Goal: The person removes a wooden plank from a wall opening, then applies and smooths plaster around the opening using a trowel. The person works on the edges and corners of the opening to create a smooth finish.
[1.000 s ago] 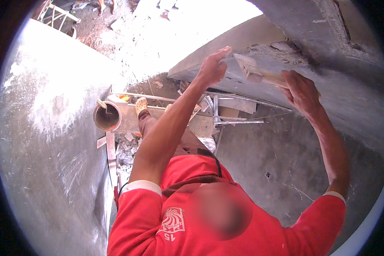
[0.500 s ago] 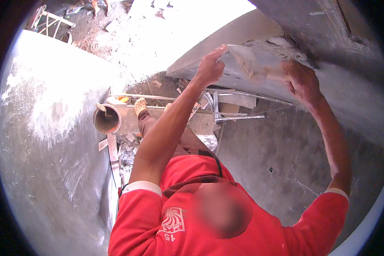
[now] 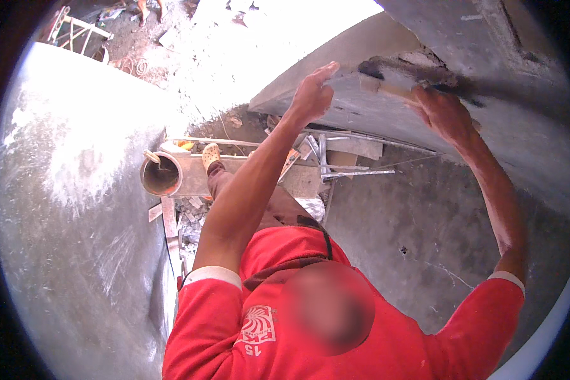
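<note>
My right hand (image 3: 443, 114) is closed round a pale wood-coloured tool (image 3: 392, 90), held up against the curved grey concrete wall (image 3: 361, 114). Just above the tool runs a rough, broken patch (image 3: 424, 61) in the concrete, with dark smears beside it. What the tool's working end is like cannot be made out. My left hand (image 3: 313, 94) is raised beside the wall's edge, to the left of the tool. Its fingers stretch up and to the right, and nothing shows in them. Whether the fingertips touch the concrete is unclear.
A bucket (image 3: 161, 174) stands at the left on a plank (image 3: 193, 177), near my foot in a yellow clog (image 3: 211, 156). Metal strips (image 3: 323, 158) and rubble (image 3: 190, 231) lie below. A smooth grey wall (image 3: 76, 209) rises at left. Another person's legs (image 3: 152, 11) show far off.
The tool, blurred and farther left before, has swung right and shows more clearly against the wall. My right hand has turned and shifted slightly; my left hand has hardly moved.
</note>
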